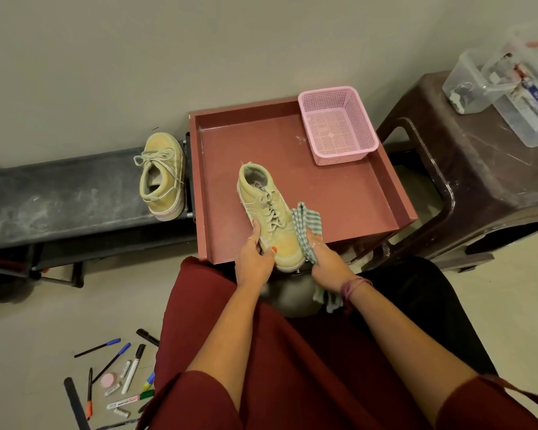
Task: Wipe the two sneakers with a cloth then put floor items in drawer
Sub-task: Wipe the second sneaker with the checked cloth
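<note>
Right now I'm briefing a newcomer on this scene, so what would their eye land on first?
Probably the tan sneaker at the centre, gripped by the left hand over the red drawer while the right hand presses a checked cloth to its side. Next, the pink basket in the drawer's far right corner. Then the pens and markers scattered on the floor, lower left.

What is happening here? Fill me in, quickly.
A person is cleaning sneakers. The left hand grips one sneaker by its toe end over the red drawer, while the right hand holds a checked cloth against its side. The other sneaker sits on the dark rack. Pens and markers lie on the floor, not yet put away. A pink basket stands in the drawer.
</note>
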`<action>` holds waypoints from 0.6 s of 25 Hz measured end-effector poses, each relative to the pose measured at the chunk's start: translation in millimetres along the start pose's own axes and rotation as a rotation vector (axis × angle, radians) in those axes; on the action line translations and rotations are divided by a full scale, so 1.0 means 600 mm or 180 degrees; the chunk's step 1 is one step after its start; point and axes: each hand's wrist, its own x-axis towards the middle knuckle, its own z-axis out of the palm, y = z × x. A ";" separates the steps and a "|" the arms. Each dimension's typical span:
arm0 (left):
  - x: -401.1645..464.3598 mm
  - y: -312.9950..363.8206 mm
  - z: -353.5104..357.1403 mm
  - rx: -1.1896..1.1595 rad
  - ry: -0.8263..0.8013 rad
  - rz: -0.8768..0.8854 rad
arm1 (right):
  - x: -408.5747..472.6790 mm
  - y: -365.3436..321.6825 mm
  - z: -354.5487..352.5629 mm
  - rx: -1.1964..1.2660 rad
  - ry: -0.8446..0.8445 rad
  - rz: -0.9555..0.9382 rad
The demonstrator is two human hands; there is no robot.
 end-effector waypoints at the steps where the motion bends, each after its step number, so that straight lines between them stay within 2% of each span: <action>1: 0.002 0.000 -0.001 -0.0045 -0.0019 0.0013 | 0.023 -0.010 -0.011 0.0016 -0.0044 -0.0020; 5: 0.007 -0.006 0.002 -0.0147 -0.0039 0.0038 | 0.104 -0.036 -0.036 -0.0014 -0.0125 0.0233; 11: 0.007 -0.003 -0.004 -0.0359 -0.0148 0.0018 | -0.004 0.005 -0.011 0.0148 -0.0221 0.0145; 15: 0.017 -0.006 -0.007 -0.0446 -0.0284 0.0012 | 0.025 -0.006 -0.028 0.0264 -0.0086 0.0269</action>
